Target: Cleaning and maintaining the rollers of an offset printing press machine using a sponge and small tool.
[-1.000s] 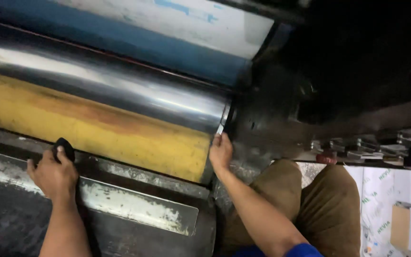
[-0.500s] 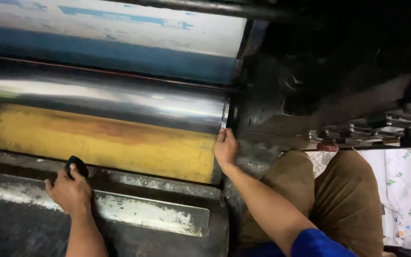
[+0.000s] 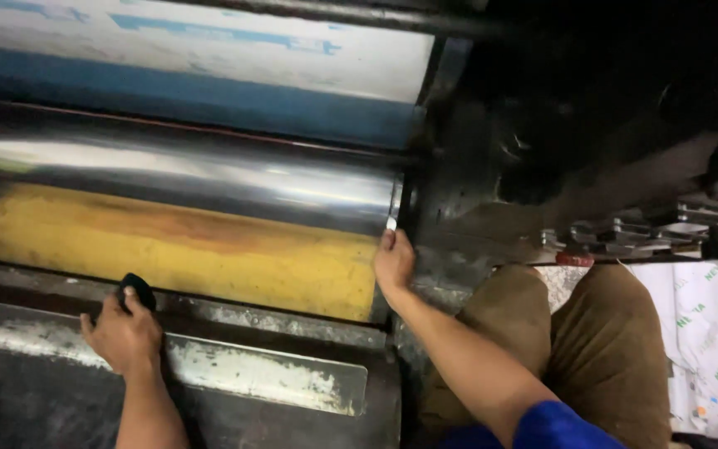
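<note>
Your left hand (image 3: pixel 126 333) grips a small black pad (image 3: pixel 136 291) against the dark ledge at the foot of a yellow roller (image 3: pixel 176 249), the fingers clamped on the pad so that only its rounded top shows above your knuckles. Your right hand (image 3: pixel 394 262) rests at the roller's right end, its fingers drawn together and pressed to a thin pale strip (image 3: pixel 391 218) that runs up the gap between the roller ends and the dark machine frame (image 3: pixel 467 199); whether they pinch the strip or merely touch it cannot be told from this angle. The yellow roller lies lengthwise across the view, its surface streaked orange-brown along the upper middle. Just above it, and close against it, sits a polished steel roller (image 3: pixel 209 175) catching bright reflections, and above that a larger cylinder (image 3: pixel 193 58) wrapped in a sheet that is white at the top and blue lower down. Below your left hand a scuffed metal plate (image 3: pixel 268 374) with worn silvery patches spans the front of the machine. Your right forearm crosses from the lower right, where a blue sleeve (image 3: pixel 554 426) ends, and your knees in brown trousers (image 3: pixel 592 349) crowd the space beside the frame. Farther right, white printed sheets (image 3: pixel 708 333) lie on the floor, and a row of small metal parts (image 3: pixel 641 229) lines a ledge in the shadow of the machine.
</note>
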